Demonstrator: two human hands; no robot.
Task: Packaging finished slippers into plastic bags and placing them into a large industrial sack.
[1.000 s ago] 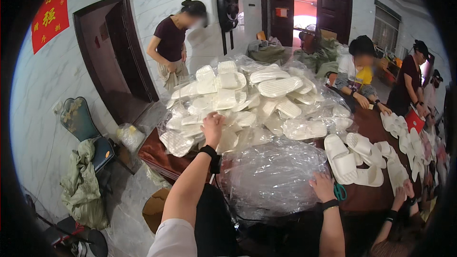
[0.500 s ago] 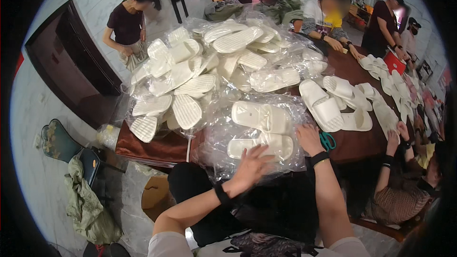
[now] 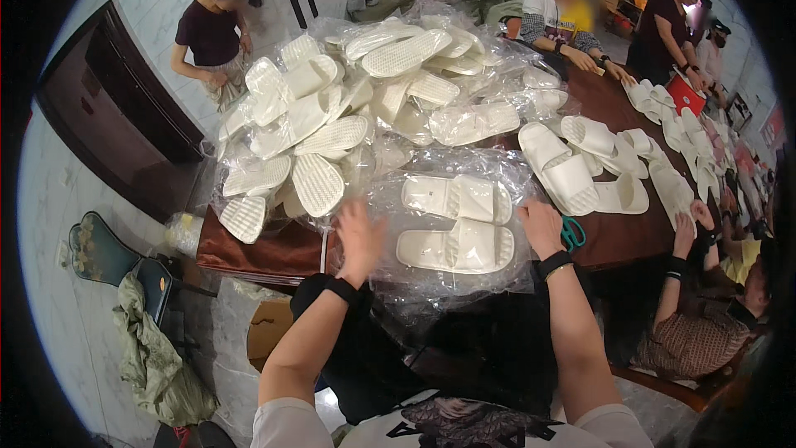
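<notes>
A pair of white slippers (image 3: 457, 247) lies side by side in a clear plastic bag (image 3: 390, 199) on the table edge before me. At the bag's right edge, my right hand (image 3: 542, 228) is closed, its fingers pinching the plastic. My left hand (image 3: 360, 242) is over the bag's left side, slightly blurred, its fingers apart and nothing visible in them. Beyond it rises a big heap of bagged white slippers (image 3: 332, 134). Teal-handled scissors (image 3: 572, 234) rest just right of my right hand.
Loose white slippers (image 3: 557, 168) lie along the brown table (image 3: 597, 249) to the right. A co-worker's hands (image 3: 690, 224) touch a slipper there; other people stand around the far side. A chair (image 3: 124, 261) and green sack (image 3: 157, 357) are at left.
My left hand has swept left, from over the nearer slipper to the bag's left side. My right hand stays at the right edge, its fingers more curled. The slippers in the bag shifted slightly.
</notes>
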